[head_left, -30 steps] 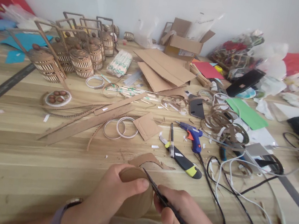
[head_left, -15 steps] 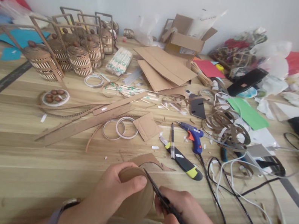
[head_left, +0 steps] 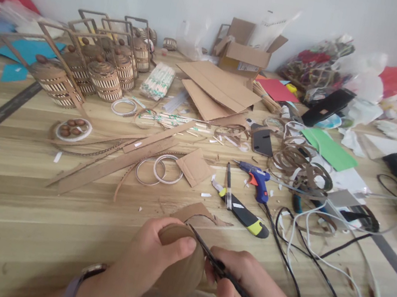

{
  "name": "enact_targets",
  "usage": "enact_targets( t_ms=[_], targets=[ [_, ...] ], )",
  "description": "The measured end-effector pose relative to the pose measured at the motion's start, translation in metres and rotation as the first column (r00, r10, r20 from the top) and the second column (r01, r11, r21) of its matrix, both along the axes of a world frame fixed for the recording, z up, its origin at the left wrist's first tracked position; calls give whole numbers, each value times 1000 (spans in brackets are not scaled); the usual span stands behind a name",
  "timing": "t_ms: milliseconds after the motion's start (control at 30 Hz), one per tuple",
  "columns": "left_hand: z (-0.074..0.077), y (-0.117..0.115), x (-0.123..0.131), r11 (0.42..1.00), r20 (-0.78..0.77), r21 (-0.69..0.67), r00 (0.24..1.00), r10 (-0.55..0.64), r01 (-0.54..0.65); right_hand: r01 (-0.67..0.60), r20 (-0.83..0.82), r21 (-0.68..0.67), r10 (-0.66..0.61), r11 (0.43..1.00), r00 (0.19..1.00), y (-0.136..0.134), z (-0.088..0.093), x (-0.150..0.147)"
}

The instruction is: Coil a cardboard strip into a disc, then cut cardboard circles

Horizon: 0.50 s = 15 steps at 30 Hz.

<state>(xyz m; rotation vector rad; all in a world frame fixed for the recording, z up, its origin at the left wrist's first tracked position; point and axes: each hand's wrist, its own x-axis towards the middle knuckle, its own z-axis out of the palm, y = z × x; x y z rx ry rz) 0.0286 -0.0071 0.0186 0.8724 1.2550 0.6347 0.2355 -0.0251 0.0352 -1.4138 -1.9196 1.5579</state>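
Note:
A round brown cardboard disc is pinched in my left hand, thumb on its face and fingers behind it. My right hand is wrapped round a pair of black scissors. Their blades lie along the disc's upper right edge, pointing up and left; whether they are parted I cannot tell. Just beyond the disc, a curved cardboard offcut rests on the table.
Beyond the hands lie a utility knife, a pen, a blue glue gun and tangled cables. Cardboard strips, tape rings and a cardboard square spread leftward. Several woven lanterns stand back left.
The disc appears to have turned very slightly in my left hand, and the scissors have shifted a little against its edge. Everything on the table stays put.

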Motion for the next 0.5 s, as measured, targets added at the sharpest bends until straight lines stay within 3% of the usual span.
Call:
enact_targets(
  t_ms=[500],
  targets=[
    [-1, -4, -2, 999, 12, -36, 1000, -24, 24, -45, 36, -38, 46, 998, 998, 1, 5, 6]
  ],
)
